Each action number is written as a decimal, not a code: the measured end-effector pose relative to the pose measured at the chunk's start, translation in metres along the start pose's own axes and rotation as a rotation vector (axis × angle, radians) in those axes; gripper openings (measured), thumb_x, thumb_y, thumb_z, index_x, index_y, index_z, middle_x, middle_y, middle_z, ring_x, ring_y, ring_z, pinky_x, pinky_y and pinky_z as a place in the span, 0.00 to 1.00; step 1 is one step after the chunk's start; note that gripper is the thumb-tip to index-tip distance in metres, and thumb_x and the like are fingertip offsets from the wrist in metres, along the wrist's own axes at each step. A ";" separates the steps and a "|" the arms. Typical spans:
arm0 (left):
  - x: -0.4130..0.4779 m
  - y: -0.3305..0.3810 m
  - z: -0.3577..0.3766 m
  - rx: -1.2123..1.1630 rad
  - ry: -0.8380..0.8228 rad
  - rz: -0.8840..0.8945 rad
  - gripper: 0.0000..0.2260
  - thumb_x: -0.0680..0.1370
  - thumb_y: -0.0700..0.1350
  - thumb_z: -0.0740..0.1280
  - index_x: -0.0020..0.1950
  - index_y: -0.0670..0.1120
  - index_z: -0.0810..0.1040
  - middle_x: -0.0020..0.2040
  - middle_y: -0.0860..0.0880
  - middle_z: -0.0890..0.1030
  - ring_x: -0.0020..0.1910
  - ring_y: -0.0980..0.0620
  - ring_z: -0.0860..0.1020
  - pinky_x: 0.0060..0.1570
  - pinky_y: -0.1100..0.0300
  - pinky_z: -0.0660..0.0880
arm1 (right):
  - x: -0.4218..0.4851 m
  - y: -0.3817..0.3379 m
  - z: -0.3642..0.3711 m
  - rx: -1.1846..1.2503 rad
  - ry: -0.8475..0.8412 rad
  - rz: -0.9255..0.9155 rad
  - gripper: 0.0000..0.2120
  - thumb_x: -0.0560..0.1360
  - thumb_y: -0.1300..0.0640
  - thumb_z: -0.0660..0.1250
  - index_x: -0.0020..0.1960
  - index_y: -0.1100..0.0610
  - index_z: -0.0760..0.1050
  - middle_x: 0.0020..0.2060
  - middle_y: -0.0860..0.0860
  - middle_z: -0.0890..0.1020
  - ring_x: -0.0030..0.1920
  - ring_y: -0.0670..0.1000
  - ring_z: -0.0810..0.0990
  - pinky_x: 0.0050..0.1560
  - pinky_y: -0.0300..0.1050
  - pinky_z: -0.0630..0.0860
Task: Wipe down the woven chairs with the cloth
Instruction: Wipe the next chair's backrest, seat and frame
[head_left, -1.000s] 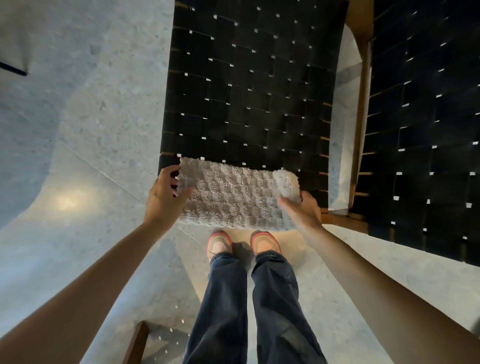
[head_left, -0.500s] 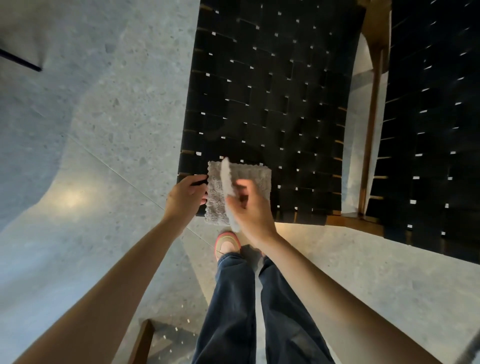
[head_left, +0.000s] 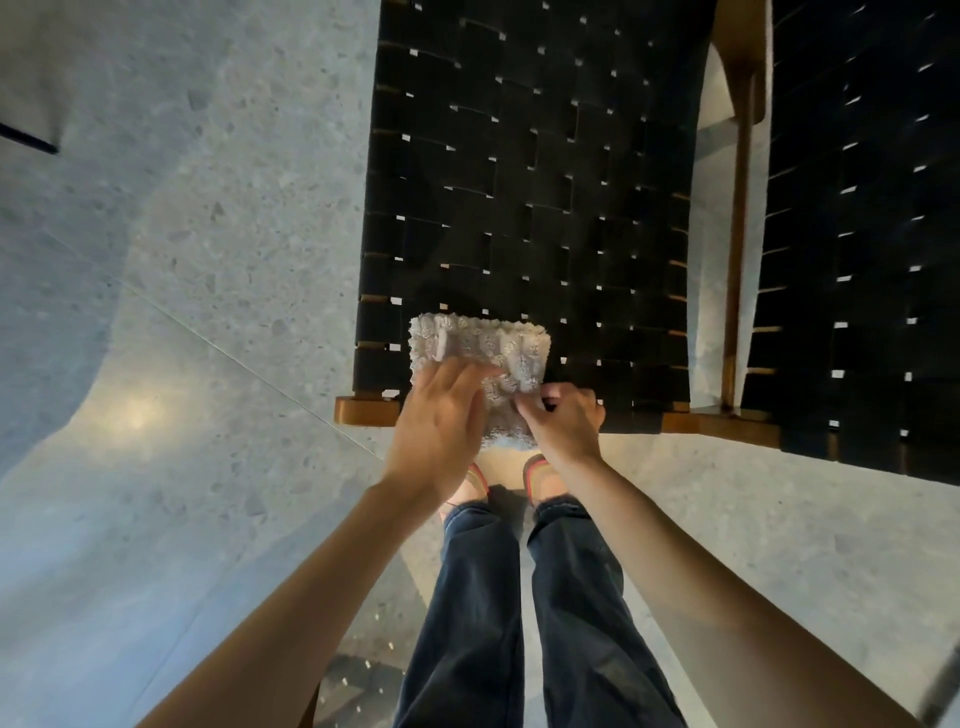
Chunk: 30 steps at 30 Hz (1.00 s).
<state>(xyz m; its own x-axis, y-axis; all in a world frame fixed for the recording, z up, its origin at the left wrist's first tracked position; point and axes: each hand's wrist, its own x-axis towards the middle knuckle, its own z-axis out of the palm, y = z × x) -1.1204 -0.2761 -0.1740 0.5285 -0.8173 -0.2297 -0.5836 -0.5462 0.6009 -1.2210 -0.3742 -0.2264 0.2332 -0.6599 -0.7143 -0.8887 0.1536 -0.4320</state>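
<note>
Cloth (head_left: 483, 345), folded, is at the chair (head_left: 519, 182) front edge; our left hand (head_left: 439, 421) lies flat on it, our right hand (head_left: 563, 423) pinching it with curled fingers.

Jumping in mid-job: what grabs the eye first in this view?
A folded pale cloth is at centre, over the front edge of the black woven chair seat, the left hand laid across it and the right hand pinching its near edge. A second woven chair stands at right.
</note>
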 end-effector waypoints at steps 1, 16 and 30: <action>-0.001 0.002 0.004 -0.040 -0.060 -0.041 0.14 0.81 0.37 0.57 0.64 0.44 0.75 0.62 0.46 0.75 0.61 0.48 0.70 0.61 0.56 0.69 | 0.001 0.001 0.001 0.019 -0.010 -0.027 0.18 0.76 0.48 0.68 0.58 0.60 0.75 0.58 0.58 0.76 0.60 0.57 0.71 0.58 0.49 0.70; 0.021 0.156 -0.041 -0.877 -0.254 -0.558 0.10 0.79 0.56 0.62 0.52 0.51 0.75 0.53 0.53 0.79 0.52 0.55 0.79 0.40 0.65 0.78 | -0.099 0.006 -0.163 0.562 0.178 -0.420 0.14 0.72 0.63 0.73 0.52 0.53 0.72 0.45 0.48 0.80 0.45 0.43 0.80 0.43 0.34 0.76; 0.001 0.387 -0.021 -0.872 -0.329 -0.223 0.07 0.79 0.43 0.63 0.56 0.51 0.70 0.54 0.52 0.76 0.49 0.56 0.77 0.41 0.63 0.79 | -0.224 0.083 -0.371 0.446 0.487 -0.449 0.09 0.77 0.60 0.67 0.52 0.47 0.74 0.46 0.35 0.78 0.50 0.36 0.78 0.48 0.27 0.73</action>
<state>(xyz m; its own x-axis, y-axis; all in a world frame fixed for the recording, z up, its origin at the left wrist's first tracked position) -1.3324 -0.4845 0.0745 0.2948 -0.7943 -0.5312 0.2438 -0.4750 0.8455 -1.4938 -0.4868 0.1019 0.2408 -0.9599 -0.1432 -0.4849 0.0088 -0.8745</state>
